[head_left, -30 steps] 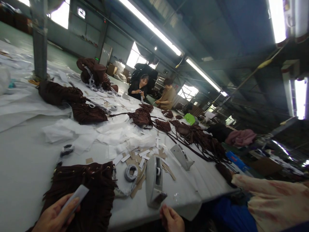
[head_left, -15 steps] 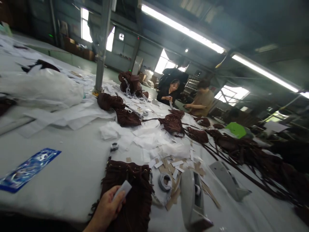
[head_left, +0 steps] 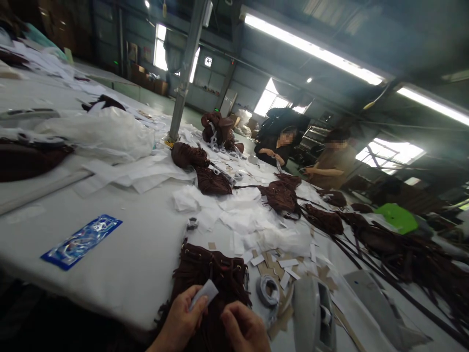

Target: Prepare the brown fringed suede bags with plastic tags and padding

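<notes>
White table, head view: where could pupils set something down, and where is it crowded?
Bare white tabletop shows between the blue packet and the fringed brown bag, with white sheets beyond. Right of the bag is crowded: tape roll, card pieces and grey tape dispenser sit close together.

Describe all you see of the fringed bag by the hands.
The bag is dark brown, suede-like and fringed, with shiny eyelets and a cord near its top edge. It lies on the white table, that edge facing away. The left hand and right hand hide part of it; contact is unclear.
</notes>
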`<state>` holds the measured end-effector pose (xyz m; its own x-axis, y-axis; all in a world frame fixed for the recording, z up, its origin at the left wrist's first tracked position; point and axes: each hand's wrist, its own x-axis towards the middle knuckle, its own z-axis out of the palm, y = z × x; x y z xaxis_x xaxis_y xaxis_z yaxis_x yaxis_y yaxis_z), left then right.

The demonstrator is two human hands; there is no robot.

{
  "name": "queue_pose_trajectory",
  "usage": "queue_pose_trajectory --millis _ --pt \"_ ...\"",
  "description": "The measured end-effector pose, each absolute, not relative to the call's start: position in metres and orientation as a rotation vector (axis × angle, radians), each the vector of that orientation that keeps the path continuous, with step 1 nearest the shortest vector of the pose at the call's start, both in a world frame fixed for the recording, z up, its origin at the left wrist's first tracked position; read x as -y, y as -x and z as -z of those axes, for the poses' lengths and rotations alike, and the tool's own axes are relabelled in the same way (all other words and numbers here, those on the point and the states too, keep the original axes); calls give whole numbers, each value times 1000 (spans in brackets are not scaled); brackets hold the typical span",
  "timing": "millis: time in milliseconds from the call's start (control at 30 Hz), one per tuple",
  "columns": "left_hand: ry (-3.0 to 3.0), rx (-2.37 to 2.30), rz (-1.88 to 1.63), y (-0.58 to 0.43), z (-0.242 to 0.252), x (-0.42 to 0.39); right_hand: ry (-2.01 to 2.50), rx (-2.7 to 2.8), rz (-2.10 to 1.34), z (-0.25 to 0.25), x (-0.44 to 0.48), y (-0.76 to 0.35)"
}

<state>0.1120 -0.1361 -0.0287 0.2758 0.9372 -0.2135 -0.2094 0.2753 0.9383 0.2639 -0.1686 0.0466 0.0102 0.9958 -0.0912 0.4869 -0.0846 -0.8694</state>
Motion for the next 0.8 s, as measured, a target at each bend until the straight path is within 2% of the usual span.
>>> queue_pose_trajectory --millis 133,333,533,800 --pt "-984 -932 -991 -111 31 136 1697 1668 -1028 -42 141 -243" --pt "-1091 -973 -1008 -110 32 137 2071 1613 -774 -22 130 -234" --pt "-1212 -993 -1102 -107 29 139 2153 1520 -891 -25 124 -228" --pt "-722 -717 -975 -104 29 133 1625 1080 -1599 -14 136 -244"
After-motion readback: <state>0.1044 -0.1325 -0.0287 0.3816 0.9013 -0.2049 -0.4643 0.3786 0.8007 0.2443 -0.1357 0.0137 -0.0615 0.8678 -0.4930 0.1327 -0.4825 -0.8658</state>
